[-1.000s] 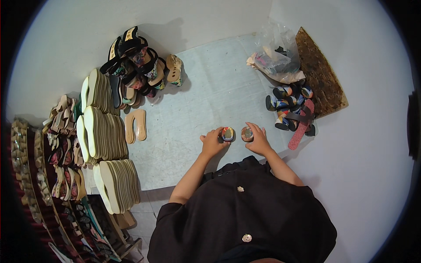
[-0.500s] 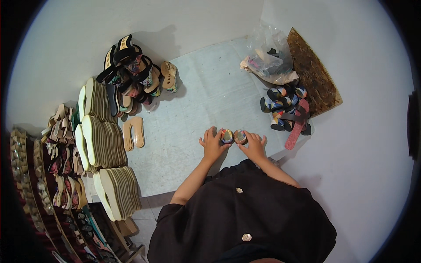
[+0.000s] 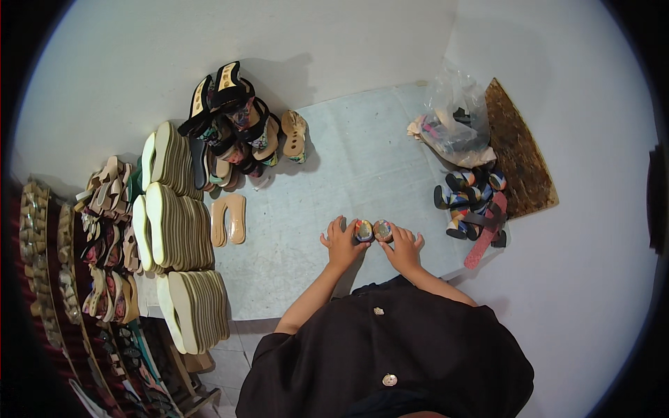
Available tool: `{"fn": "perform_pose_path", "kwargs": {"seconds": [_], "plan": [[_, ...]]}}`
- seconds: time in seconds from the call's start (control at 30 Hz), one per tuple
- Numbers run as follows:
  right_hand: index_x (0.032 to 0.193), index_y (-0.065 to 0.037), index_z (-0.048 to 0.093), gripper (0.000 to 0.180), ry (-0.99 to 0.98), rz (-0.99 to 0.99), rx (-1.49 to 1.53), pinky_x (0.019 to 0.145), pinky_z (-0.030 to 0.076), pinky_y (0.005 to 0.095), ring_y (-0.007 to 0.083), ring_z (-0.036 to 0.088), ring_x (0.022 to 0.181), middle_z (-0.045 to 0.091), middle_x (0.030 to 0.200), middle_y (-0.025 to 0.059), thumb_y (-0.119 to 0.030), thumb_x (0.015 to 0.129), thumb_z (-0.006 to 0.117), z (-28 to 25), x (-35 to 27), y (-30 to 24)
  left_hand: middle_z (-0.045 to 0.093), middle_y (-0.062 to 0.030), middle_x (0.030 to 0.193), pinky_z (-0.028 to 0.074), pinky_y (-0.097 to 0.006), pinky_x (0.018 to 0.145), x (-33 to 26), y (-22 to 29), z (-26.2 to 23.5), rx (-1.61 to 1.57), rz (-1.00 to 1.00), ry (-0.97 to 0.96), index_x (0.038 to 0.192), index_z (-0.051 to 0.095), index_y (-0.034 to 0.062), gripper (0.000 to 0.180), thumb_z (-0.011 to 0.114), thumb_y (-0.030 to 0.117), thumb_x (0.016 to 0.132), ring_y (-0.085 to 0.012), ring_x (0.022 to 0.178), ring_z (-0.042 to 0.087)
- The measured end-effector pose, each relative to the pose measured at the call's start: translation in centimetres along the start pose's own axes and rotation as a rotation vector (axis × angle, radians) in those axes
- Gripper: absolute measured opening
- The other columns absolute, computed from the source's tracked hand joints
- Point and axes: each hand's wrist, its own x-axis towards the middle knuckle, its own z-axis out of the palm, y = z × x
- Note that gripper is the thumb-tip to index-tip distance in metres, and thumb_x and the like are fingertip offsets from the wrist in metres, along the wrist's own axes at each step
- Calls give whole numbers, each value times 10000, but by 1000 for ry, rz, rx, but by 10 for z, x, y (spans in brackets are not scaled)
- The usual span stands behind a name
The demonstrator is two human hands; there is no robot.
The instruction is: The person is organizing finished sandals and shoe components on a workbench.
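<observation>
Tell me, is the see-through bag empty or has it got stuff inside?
Not empty: the bag has a dark piece and pink bits showing through. How full, I cannot tell.

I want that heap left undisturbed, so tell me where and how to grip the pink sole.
Grip the pink sole by its near end, across the side edges, probably best from the person's side: it lies slanted, that end juts past the patterned pieces, and a dark strap crosses it farther along. The right hand is nearer.
</observation>
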Motion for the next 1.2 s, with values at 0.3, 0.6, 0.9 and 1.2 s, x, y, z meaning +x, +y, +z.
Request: {"fn": "perform_pose_path", "kwargs": {"seconds": [0.3,0.6,0.9,1.2], "plan": [[1292,-96,441,585,25,-33,-2,954,195,602,227,464,1130,546,1179,63,-348,804,643,11,34,-14,363,-131,1331,152,-652,933,12,-10,-1,-59,-109,116,1211,533,191,650,788,317,627,-316,1283,270],[1296,-93,427,588,5,1,31,951,200,602,229,461,1134,548,1180,57,-349,810,637,19,59,-33,352,-127,1361,128,-637,946,29,-26,-7,-52,-94,213,1231,545,198,561,713,349,717,-323,1283,259],[1298,-97,423,583,-43,-44,76,954,196,586,223,456,1135,546,1180,59,-366,822,623,40,93,-71,363,-137,1353,134,-648,939,38,-59,-31,-27,-212,270,1244,538,224,544,703,335,738,-346,1282,269],[1317,-93,411,593,-75,-113,141,973,173,598,229,433,1159,543,1197,59,-337,823,630,69,117,-125,329,-128,1364,113,-659,942,30,-144,-84,40,-380,423,1264,515,243,580,712,318,723,-325,1288,239]]}}
